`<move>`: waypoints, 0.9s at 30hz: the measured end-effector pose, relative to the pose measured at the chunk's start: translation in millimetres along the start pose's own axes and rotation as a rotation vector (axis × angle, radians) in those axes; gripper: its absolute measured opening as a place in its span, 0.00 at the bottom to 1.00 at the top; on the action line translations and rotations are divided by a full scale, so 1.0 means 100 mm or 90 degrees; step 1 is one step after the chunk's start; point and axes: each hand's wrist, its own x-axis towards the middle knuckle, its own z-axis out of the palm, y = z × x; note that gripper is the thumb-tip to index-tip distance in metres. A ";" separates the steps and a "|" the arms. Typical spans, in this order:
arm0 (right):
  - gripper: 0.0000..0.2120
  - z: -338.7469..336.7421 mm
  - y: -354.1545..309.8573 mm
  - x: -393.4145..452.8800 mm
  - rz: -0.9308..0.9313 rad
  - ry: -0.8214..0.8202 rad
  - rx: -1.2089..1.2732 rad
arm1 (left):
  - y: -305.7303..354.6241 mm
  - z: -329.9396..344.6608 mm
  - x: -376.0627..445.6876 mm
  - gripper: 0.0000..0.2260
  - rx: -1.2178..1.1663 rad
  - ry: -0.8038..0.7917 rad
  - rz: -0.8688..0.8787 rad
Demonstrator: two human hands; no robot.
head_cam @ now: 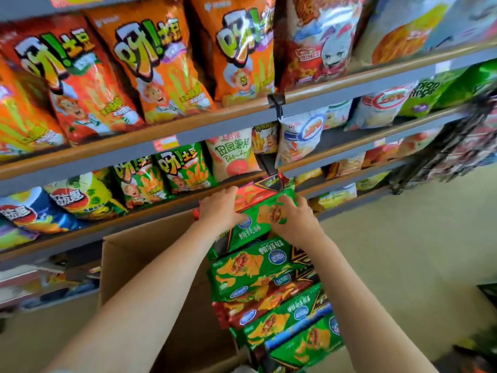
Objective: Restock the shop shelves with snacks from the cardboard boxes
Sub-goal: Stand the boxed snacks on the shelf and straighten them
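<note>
Both my hands hold a small stack of snack packs just above the open cardboard box (150, 265). My left hand (219, 208) grips the left end of a red pack (254, 193) and a green pack (258, 219) under it. My right hand (294, 220) grips the right end of the green pack. The stack is level with the low shelf edge (166, 211). More green and red packs (258, 270) lie piled in the box on the right side.
Shelves (215, 130) of orange, green and white crisp bags rise ahead. A hanging strip with a white bag (300, 138) dangles from the middle shelf. Beige floor (403, 251) lies to the right, with a dark rack (457, 146) at the far right.
</note>
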 end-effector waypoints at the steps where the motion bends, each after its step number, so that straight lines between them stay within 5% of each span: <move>1: 0.34 -0.01 0.04 0.03 0.017 0.005 0.039 | 0.00 0.01 0.00 0.27 -0.032 0.029 -0.011; 4: 0.37 -0.04 0.13 0.18 0.071 0.013 0.103 | -0.03 -0.11 -0.12 0.08 -0.162 0.173 -0.070; 7: 0.37 -0.09 0.15 0.33 0.102 -0.008 0.087 | -0.15 -0.26 -0.21 0.05 -0.190 0.225 -0.098; 11: 0.38 -0.09 0.10 0.46 0.138 -0.033 0.079 | -0.26 -0.22 -0.26 0.14 -0.096 0.020 -0.093; 15: 0.37 -0.05 0.15 0.52 0.148 -0.041 0.146 | -0.23 -0.14 -0.14 0.27 -0.067 0.040 -0.077; 20: 0.39 -0.09 0.24 0.52 0.157 -0.060 0.182 | -0.18 -0.09 0.00 0.24 0.026 0.031 -0.018; 24: 0.34 -0.09 0.29 0.57 0.161 -0.106 0.192 | -0.20 -0.15 -0.06 0.18 -0.049 0.074 -0.027; 27: 0.32 -0.06 0.32 0.60 0.150 -0.111 0.227 | -0.26 -0.33 -0.14 0.23 -0.291 0.102 -0.108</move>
